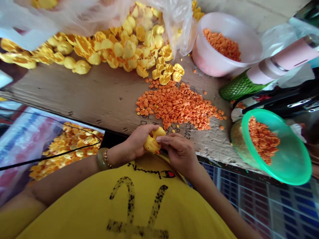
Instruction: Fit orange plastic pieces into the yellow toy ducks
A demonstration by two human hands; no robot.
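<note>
At the near edge of the worktop [99, 96], your left hand [136, 143] grips a yellow toy [151, 145]; your right hand [181, 153] pinches its side. Probably light, slightly springy plastic: hold its rounded body.

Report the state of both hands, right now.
Left hand: closed, holding a yellow piece.
Right hand: fingertips closed together at that piece; whether they pinch anything cannot be told.
</note>
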